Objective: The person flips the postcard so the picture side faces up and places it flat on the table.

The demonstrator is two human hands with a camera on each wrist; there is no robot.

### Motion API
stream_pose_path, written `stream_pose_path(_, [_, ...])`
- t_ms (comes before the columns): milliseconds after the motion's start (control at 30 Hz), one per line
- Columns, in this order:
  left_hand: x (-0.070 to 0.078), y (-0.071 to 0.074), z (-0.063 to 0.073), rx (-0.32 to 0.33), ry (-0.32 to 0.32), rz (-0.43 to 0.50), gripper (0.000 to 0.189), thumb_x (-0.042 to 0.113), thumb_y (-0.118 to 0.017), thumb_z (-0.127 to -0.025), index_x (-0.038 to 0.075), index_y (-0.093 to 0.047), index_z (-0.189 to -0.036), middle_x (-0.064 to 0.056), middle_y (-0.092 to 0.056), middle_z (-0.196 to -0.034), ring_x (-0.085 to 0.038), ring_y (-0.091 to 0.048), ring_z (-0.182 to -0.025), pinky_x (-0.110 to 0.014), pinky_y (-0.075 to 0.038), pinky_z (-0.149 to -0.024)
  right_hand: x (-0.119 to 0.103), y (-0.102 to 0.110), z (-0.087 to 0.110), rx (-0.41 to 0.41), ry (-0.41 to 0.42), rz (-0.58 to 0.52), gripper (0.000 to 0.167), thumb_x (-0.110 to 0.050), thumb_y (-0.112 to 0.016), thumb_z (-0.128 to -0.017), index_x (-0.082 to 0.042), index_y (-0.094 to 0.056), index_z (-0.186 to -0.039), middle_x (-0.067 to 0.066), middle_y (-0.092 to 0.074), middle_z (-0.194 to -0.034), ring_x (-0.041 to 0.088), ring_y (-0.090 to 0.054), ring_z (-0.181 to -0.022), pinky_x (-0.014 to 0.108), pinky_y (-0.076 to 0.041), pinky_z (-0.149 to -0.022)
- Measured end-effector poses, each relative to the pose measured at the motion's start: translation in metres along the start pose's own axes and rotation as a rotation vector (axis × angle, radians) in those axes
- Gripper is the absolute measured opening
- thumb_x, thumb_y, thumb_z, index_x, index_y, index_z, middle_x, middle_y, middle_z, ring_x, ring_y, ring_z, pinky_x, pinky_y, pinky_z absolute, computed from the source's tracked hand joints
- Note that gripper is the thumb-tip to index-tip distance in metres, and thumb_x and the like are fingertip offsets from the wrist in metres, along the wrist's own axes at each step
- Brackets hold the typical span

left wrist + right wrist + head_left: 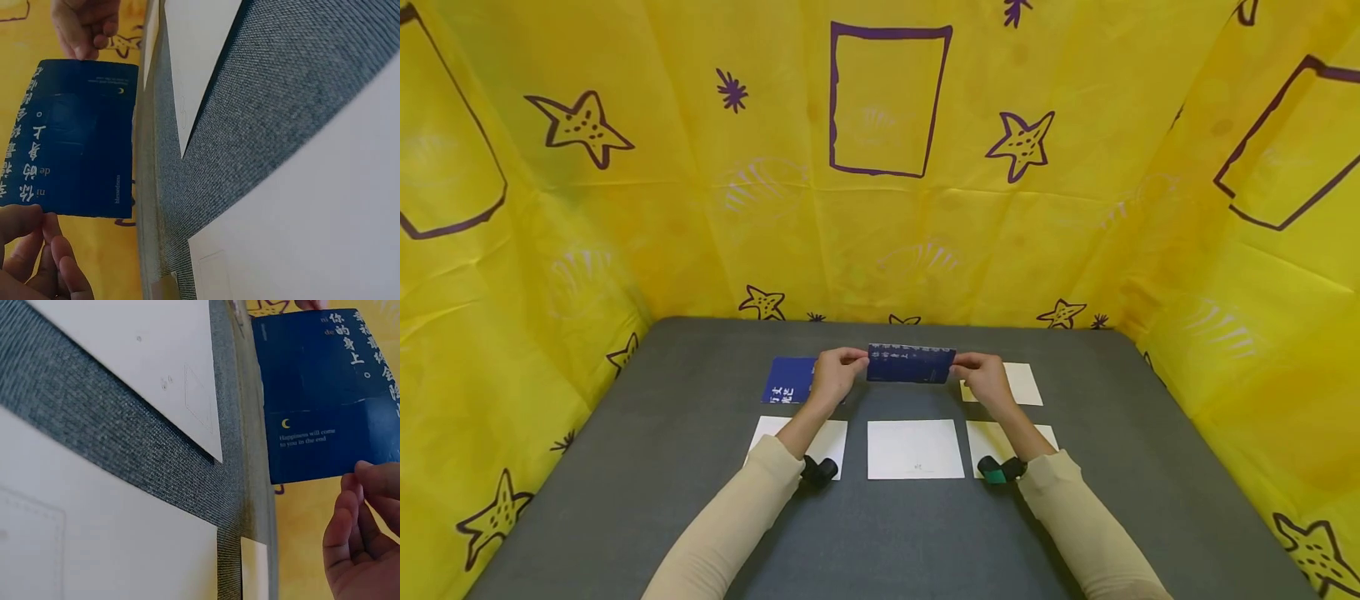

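Note:
Between the two hands, a dark blue postcard (912, 365) with white Chinese characters is held up above the back of the table. My left hand (833, 377) pinches its left edge between thumb and fingers. Its right edge is pinched by my right hand (984, 380). In the right wrist view the blue postcard (325, 400) shows a small yellow moon and English print. Another blue card (788, 377) lies behind the left hand, partly covered by it. A white card (1024, 384) lies under and beyond the right hand.
In the front row lie a left white card (767, 429), a middle white card (915, 450) and a right white card (1043, 435), the outer two partly under the forearms. All rest on a grey table (880, 542), enclosed by a yellow patterned cloth (880, 242).

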State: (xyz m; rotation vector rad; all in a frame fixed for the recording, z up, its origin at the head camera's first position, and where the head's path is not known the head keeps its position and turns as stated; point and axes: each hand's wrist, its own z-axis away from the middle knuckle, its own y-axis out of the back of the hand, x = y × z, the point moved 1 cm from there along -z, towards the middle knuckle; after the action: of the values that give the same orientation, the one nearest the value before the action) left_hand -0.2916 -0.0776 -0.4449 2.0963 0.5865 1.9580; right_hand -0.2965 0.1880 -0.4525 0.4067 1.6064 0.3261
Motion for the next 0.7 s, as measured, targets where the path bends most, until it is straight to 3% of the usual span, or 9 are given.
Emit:
stream_pose_path(233, [0.0002, 0.0002, -0.0006, -0.003, 0.004, 0.047, 0.017, 0.016, -0.069, -0.09, 0.003, -0.075, -0.099, -0.014, -0.074, -0.095, -0.023, -0.064, -0.086, -0.025, -0.044, -0.07, -0.0005, -0.001, -0.0023, 0.032, -0.04, -0.101, 0.021, -0.006, -0.068, -0.087, 0.008, -0.071, -0.102, 0.01, -0.071, -0.089, 0.019, -0.056, -0.074, 0.023, -0.048, -0.061])
stream_pose_path(500, [-0.002, 0.0005, -0.0022, -0.016, 0.043, 0.049, 0.017, 0.019, -0.069, -0.091, 0.006, -0.076, -0.1, -0.012, -0.074, -0.097, -0.023, -0.064, -0.09, -0.026, -0.043, -0.072, 0.0, -0.0031, -0.0034, 0.04, -0.058, -0.097, 0.02, -0.007, -0.068, -0.087, 0.007, -0.071, -0.101, 0.006, -0.07, -0.087, 0.02, -0.056, -0.075, 0.022, -0.048, -0.062])
stream_pose_path(700, [-0.0038, -0.0014, -0.0031, -0.007, 0.038, 0.056, 0.018, 0.018, -0.069, -0.09, 0.004, -0.075, -0.099, -0.013, -0.074, -0.097, -0.023, -0.064, -0.089, -0.026, -0.044, -0.073, 0.001, -0.0049, -0.0045, 0.05, -0.051, -0.108, 0.02, -0.009, -0.068, -0.088, 0.005, -0.071, -0.102, 0.004, -0.069, -0.082, 0.021, -0.056, -0.072, 0.022, -0.048, -0.059])
